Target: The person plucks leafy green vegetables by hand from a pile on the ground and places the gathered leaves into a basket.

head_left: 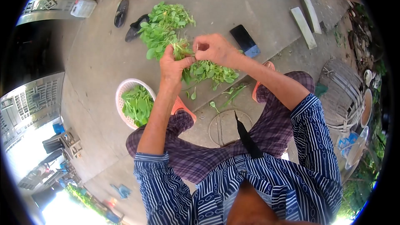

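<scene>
My left hand (171, 67) is closed around a small bunch of leafy greens (181, 50), thumb toward the right. Right beside it, my right hand (217, 51) has its fingers curled in a pinch at the bunch's right side; what lies between the fingertips is hidden. A heap of greens (166, 21) lies on the concrete just beyond my left hand. More loose greens (211, 71) are spread under and below my right hand. At my left knee stands a pale plastic basket (118, 96) with picked leaves (138, 105) in it.
A dark phone (243, 37) lies right of my hands. Black shoes (136, 28) sit beyond the heap at left. White blocks (304, 27) lie at upper right, a woven basket (339, 89) at right. Stray sprigs (234, 95) lie between my feet, near a round cover (214, 127).
</scene>
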Demonstrator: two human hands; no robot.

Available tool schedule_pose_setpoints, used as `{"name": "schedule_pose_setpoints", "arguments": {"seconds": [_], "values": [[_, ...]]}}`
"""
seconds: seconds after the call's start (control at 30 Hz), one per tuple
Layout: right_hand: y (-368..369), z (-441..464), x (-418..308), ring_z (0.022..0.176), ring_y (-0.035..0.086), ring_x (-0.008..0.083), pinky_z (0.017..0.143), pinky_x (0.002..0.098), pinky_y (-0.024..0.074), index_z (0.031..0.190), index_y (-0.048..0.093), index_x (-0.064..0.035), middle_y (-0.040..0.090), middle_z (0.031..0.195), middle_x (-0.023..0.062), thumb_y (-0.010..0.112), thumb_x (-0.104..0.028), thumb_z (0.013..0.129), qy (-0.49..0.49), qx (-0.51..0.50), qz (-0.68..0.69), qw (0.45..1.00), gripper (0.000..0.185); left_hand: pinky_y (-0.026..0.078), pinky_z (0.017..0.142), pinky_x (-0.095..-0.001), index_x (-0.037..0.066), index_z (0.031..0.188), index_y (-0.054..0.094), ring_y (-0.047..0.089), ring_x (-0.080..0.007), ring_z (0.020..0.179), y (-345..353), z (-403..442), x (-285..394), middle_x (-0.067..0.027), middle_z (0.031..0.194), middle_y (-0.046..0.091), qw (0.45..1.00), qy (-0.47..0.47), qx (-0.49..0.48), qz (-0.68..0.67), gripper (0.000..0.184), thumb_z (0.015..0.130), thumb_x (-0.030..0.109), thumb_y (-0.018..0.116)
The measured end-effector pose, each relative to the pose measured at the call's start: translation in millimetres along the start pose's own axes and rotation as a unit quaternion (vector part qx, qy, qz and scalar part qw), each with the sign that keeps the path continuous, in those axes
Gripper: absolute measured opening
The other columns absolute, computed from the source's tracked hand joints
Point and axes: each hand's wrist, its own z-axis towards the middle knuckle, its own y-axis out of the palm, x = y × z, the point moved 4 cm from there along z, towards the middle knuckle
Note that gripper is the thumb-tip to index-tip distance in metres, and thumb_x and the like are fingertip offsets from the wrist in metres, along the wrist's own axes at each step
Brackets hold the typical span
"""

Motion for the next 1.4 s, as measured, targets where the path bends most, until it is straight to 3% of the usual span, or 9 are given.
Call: {"name": "schedule_pose_setpoints", "arguments": {"seconds": [0.07, 0.13, 0.23, 0.43, 0.63, 0.87, 1.07, 1.27, 1.4], "values": [[3.6, 1.8, 12.3, 0.057, 0.047, 0.0096, 0.053, 0.0248, 0.0387, 0.073, 0.054, -0.0017, 0.051, 0.062, 0.0009, 0.057, -0.011, 0.072, 0.032, -0.002, 0.081, 0.996, 0.01, 0.043, 0.06, -0.0239, 0.002, 0.104, 0.048, 0.058, -0.0149, 0.073, -0.7, 0.1, 0.3, -0.0066, 0.082, 0.059, 1.0, -0.012, -0.009, -0.014, 0.045, 0.063, -0.008, 0.065], [9.2, 3.2, 24.9, 0.056, 0.042, 0.0082, 0.052, 0.0227, 0.0344, 0.071, 0.053, -0.0024, 0.047, 0.062, -0.0025, 0.054, -0.01, 0.073, 0.143, -0.035, 0.345, 0.927, 0.007, 0.043, 0.061, -0.0245, 0.001, 0.106, 0.047, 0.059, -0.0173, 0.074, 0.0, 1.4, -1.1, -0.0093, 0.08, 0.06, 0.993, -0.033, -0.068, -0.092, 0.046, 0.064, -0.009, 0.064], [-1.9, 5.7, 23.6, 0.055, 0.037, 0.0071, 0.052, 0.0215, 0.0315, 0.07, 0.053, -0.0029, 0.043, 0.062, -0.0026, 0.051, -0.009, 0.073, 0.136, -0.041, 0.497, 0.856, 0.007, 0.043, 0.061, -0.0249, 0.001, 0.107, 0.045, 0.06, -0.0179, 0.076, -2.7, 1.8, -2.7, -0.0116, 0.078, 0.061, 0.991, -0.042, -0.075, -0.103, 0.047, 0.065, -0.008, 0.065], [-5.0, 1.4, 13.6, 0.054, 0.043, 0.0076, 0.049, 0.0227, 0.035, 0.076, 0.058, -0.0008, 0.048, 0.06, -0.0007, 0.054, -0.01, 0.074, 0.16, -0.034, 0.239, 0.957, 0.01, 0.042, 0.06, -0.0241, 0.0, 0.109, 0.043, 0.056, -0.0144, 0.071, -13.7, 6.5, -5.4, -0.0144, 0.081, 0.063, 0.979, -0.076, 0.007, -0.187, 0.048, 0.067, -0.008, 0.064], [13.8, 1.2, 19.5, 0.055, 0.043, 0.0055, 0.048, 0.0216, 0.035, 0.085, 0.06, 0.0002, 0.052, 0.063, -0.0008, 0.062, -0.009, 0.073, 0.077, -0.058, 0.143, 0.985, 0.016, 0.041, 0.058, -0.0226, -0.003, 0.113, 0.041, 0.055, -0.0136, 0.066, -7.2, 5.3, -3.3, -0.0137, 0.08, 0.063, 0.987, -0.028, 0.0, -0.157, 0.051, 0.068, -0.01, 0.064], [16.4, -1.7, 19.9, 0.053, 0.042, 0.0048, 0.046, 0.0214, 0.0337, 0.082, 0.06, -0.0003, 0.05, 0.061, -0.002, 0.065, -0.013, 0.074, 0.072, -0.007, 0.212, 0.975, 0.016, 0.041, 0.057, -0.021, -0.005, 0.116, 0.04, 0.054, -0.0122, 0.064, -3.7, 5.2, -5.2, -0.0131, 0.08, 0.063, 0.993, -0.004, 0.014, -0.119, 0.054, 0.067, -0.009, 0.064], [14.9, -0.9, 33.8, 0.046, 0.043, 0.0062, 0.041, 0.0223, 0.0317, 0.069, 0.058, -0.004, 0.05, 0.055, -0.0016, 0.066, -0.014, 0.071, 0.193, -0.039, 0.288, 0.937, 0.013, 0.042, 0.056, -0.02, -0.005, 0.114, 0.044, 0.053, -0.0103, 0.064, -2.3, 4.0, -3.2, -0.0116, 0.081, 0.063, 0.997, 0.022, 0.026, -0.076, 0.05, 0.068, -0.009, 0.064], [9.3, 1.5, 33.4, 0.045, 0.043, 0.0061, 0.042, 0.0206, 0.0322, 0.062, 0.057, -0.0072, 0.049, 0.053, -0.0015, 0.061, -0.016, 0.068, 0.228, -0.078, 0.239, 0.941, 0.011, 0.042, 0.06, -0.0209, 0.001, 0.11, 0.048, 0.054, -0.0097, 0.068, -3.7, -1.4, 6.1, -0.0053, 0.078, 0.062, 0.992, 0.049, 0.057, 0.098, 0.046, 0.067, -0.008, 0.062], [1.0, 3.5, 32.0, 0.048, 0.047, 0.0092, 0.045, 0.024, 0.0363, 0.062, 0.057, -0.0035, 0.052, 0.054, 0.002, 0.059, -0.016, 0.065, 0.191, -0.103, 0.05, 0.975, 0.014, 0.043, 0.059, -0.0222, 0.002, 0.108, 0.051, 0.056, -0.0114, 0.07, -5.2, 2.1, 0.1, -0.0056, 0.075, 0.061, 0.974, 0.079, 0.043, 0.209, 0.044, 0.066, -0.007, 0.062]]}}
